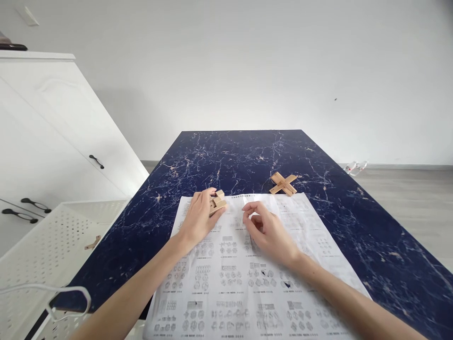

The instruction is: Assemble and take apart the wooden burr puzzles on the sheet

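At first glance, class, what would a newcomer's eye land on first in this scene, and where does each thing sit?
The dark blue marbled table fills the middle, with a large white instruction sheet spread on its near end. On the sheet, the left hand grips small wooden puzzle pieces while the right hand rests beside it, fingers curled. A wooden cross-shaped puzzle lies just beyond the sheet's far edge.

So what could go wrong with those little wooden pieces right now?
1. The left hand holds the wooden pieces only at the fingertips. It looks a light grip, so a piece might slip out onto the instruction sheet.
2. The sheet's near edge seems to hang over the table edge. A forearm dragging on it might pull it, and anything resting on it, off.
3. The wooden cross sits at the sheet's far edge, so a shifting sheet might nudge it.
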Action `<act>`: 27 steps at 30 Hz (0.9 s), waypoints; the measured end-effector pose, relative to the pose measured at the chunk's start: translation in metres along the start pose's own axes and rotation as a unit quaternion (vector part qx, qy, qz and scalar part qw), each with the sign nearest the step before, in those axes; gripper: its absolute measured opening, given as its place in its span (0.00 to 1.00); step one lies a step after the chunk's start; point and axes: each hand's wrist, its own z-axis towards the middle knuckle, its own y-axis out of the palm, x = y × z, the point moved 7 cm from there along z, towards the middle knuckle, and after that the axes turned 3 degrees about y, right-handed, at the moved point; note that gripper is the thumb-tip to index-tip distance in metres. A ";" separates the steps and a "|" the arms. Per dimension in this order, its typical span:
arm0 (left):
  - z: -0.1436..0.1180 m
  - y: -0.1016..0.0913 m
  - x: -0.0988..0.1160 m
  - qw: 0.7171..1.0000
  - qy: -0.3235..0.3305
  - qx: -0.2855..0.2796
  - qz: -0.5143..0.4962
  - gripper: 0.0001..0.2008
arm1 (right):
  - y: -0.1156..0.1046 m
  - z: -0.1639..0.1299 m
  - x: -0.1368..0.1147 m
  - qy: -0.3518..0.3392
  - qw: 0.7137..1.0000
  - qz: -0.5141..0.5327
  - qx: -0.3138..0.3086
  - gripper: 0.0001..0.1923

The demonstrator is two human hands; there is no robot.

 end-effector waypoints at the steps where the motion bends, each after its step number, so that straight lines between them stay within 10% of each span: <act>1: -0.001 0.002 0.004 1.000 0.005 -0.013 -0.016 0.26 | 0.001 0.000 -0.001 -0.008 1.000 -0.009 -0.005 0.06; 10: -0.008 0.008 0.043 0.988 0.049 -0.116 -0.090 0.40 | 0.000 -0.002 -0.008 -0.097 0.992 -0.074 0.024 0.09; 18: -0.004 0.006 0.037 0.985 0.050 -0.168 0.000 0.38 | 0.008 -0.003 -0.010 -0.128 0.984 -0.121 -0.036 0.13; 27: 0.001 -0.003 0.014 0.993 -0.051 -0.101 0.014 0.35 | -0.001 0.004 -0.002 -0.070 0.991 -0.116 -0.001 0.08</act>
